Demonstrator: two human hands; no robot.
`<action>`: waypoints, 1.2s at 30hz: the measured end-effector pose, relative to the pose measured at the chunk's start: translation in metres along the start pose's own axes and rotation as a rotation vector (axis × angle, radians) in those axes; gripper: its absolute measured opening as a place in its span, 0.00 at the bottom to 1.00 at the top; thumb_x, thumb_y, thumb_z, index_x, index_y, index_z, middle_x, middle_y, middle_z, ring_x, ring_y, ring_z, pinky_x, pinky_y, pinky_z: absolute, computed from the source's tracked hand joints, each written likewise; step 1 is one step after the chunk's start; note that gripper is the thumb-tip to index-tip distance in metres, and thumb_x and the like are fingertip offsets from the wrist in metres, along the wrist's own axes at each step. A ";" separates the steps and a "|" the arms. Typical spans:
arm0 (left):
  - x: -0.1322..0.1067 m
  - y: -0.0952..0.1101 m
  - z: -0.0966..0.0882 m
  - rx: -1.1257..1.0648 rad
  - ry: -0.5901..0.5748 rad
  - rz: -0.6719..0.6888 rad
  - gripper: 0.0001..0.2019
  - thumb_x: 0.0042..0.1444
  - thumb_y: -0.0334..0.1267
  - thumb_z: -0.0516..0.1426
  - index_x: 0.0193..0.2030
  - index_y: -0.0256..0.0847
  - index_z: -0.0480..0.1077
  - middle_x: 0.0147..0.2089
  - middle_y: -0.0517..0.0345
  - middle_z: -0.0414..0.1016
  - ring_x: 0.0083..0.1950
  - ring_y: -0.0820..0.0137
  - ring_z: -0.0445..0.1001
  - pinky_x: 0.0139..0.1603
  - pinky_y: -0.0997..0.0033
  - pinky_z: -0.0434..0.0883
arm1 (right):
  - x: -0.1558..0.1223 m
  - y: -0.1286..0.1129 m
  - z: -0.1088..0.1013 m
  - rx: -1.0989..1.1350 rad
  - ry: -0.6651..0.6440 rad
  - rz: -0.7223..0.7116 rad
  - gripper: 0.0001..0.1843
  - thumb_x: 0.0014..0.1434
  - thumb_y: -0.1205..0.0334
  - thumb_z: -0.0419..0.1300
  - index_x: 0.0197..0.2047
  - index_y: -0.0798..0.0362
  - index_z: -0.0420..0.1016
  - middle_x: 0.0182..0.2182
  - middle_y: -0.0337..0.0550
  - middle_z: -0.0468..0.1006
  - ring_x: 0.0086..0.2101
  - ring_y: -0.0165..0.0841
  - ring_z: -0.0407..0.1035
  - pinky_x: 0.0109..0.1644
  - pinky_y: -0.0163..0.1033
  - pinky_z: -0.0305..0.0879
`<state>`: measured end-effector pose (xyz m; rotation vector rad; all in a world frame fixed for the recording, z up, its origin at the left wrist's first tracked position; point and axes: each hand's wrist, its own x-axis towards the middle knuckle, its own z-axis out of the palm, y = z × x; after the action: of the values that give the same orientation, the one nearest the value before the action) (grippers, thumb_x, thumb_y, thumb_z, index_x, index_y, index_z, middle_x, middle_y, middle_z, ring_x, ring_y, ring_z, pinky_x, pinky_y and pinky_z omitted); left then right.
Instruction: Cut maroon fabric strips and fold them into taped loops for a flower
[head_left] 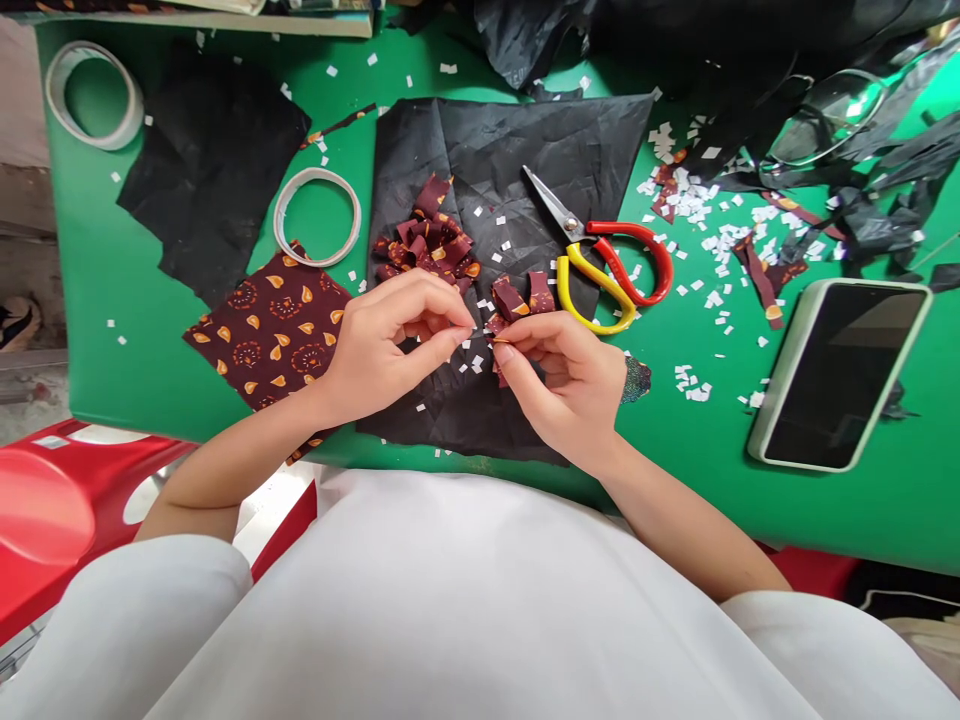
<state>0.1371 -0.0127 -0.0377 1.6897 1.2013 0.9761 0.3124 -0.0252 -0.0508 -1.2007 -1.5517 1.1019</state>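
My left hand (pixel 405 330) is closed in a pinch, thumb against forefinger; whatever is at its fingertips is too small to name. Across a narrow gap, my right hand (pixel 566 375) pinches a small maroon fabric strip (pixel 510 298), and looped strips of the same cloth show just beyond its fingers. A pile of maroon fabric loops (pixel 427 240) lies beyond my left hand. Under both hands spreads a black fabric sheet (pixel 465 420) dotted with white bits. Scissors (pixel 577 240) with one red and one yellow handle rest with blades together, beyond my right hand.
Patterned maroon cloth (pixel 277 320) lies at left, beside one tape roll (pixel 318 256); another tape roll (pixel 52 95) sits at the far corner. A black fabric piece (pixel 217 170) lies between. White paper bits (pixel 690 200), glasses (pixel 829 115) and a phone (pixel 840 375) occupy the green table's right.
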 end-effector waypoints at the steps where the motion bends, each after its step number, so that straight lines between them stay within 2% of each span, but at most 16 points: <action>1: 0.000 0.000 0.001 -0.021 0.005 0.012 0.01 0.53 0.31 0.58 0.32 0.38 0.70 0.34 0.58 0.72 0.33 0.77 0.71 0.28 0.79 0.72 | 0.000 0.000 0.000 0.000 0.001 0.003 0.03 0.54 0.68 0.59 0.32 0.51 0.70 0.24 0.34 0.71 0.22 0.25 0.67 0.28 0.32 0.68; 8: -0.005 0.001 0.007 -0.128 -0.051 -0.010 0.03 0.51 0.28 0.58 0.32 0.36 0.74 0.29 0.61 0.75 0.26 0.80 0.72 0.26 0.82 0.72 | -0.001 -0.001 0.002 -0.017 -0.018 0.010 0.02 0.55 0.68 0.58 0.32 0.52 0.70 0.24 0.34 0.72 0.22 0.23 0.67 0.27 0.30 0.68; 16: -0.003 0.004 0.010 -0.257 -0.007 -0.192 0.01 0.49 0.28 0.60 0.30 0.36 0.73 0.27 0.64 0.74 0.23 0.82 0.72 0.25 0.83 0.73 | -0.002 -0.001 0.003 -0.065 -0.014 -0.017 0.03 0.55 0.68 0.58 0.34 0.53 0.72 0.23 0.35 0.73 0.22 0.23 0.67 0.28 0.31 0.69; 29: -0.003 0.003 0.010 -0.259 -0.004 -0.194 0.01 0.48 0.28 0.60 0.30 0.35 0.73 0.27 0.65 0.74 0.23 0.81 0.72 0.25 0.82 0.73 | -0.002 -0.002 0.003 -0.134 -0.006 -0.061 0.05 0.55 0.69 0.58 0.34 0.55 0.75 0.23 0.37 0.76 0.22 0.24 0.69 0.26 0.30 0.67; 36: -0.004 0.000 0.011 -0.307 0.000 -0.195 0.02 0.48 0.29 0.61 0.29 0.35 0.72 0.26 0.64 0.72 0.24 0.80 0.72 0.24 0.81 0.73 | -0.001 -0.001 0.002 -0.178 0.012 -0.163 0.06 0.53 0.72 0.60 0.32 0.54 0.77 0.24 0.38 0.78 0.23 0.25 0.69 0.26 0.30 0.65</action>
<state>0.1458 -0.0186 -0.0425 1.3073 1.1283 0.9830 0.3101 -0.0262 -0.0508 -1.1707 -1.7348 0.8640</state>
